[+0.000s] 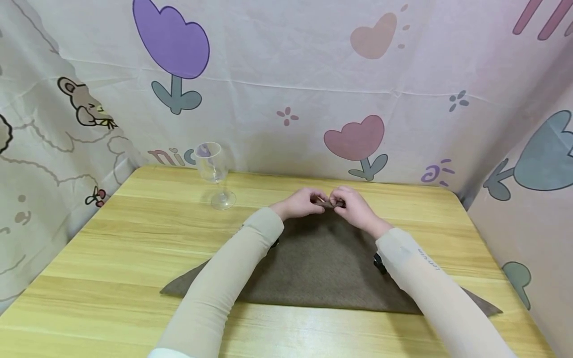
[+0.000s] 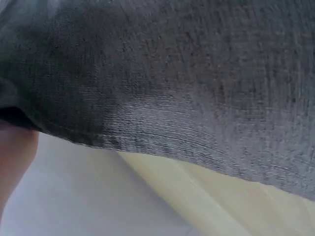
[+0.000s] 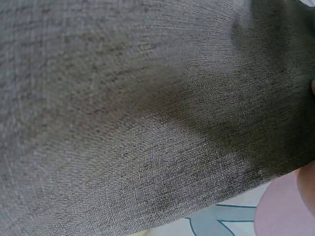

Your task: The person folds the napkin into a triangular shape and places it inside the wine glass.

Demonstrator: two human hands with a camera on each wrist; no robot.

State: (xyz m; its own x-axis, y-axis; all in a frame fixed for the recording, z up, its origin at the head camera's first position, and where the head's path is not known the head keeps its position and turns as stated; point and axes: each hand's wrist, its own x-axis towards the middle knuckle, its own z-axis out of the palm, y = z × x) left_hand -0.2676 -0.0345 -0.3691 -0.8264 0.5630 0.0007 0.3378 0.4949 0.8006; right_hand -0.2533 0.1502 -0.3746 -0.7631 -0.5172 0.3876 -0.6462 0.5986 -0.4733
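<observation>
A brown cloth napkin (image 1: 313, 271) lies in a wide triangle, its long straight edge towards me and its apex at the far side. Both hands meet at that apex. My left hand (image 1: 301, 203) pinches the cloth there from the left, and my right hand (image 1: 356, 208) pinches it from the right, fingertips close together. The apex is bunched between them. In the left wrist view, the napkin (image 2: 172, 83) hangs from the hand at the left edge. The right wrist view is mostly filled by the napkin (image 3: 142, 128), with a bit of hand (image 3: 307, 189) at the right.
A clear stemmed wine glass (image 1: 212, 170) stands upright at the back left of the wooden table (image 1: 112, 248). Behind the table and at its sides hangs a white curtain (image 1: 268, 64) printed with flowers and cartoon figures.
</observation>
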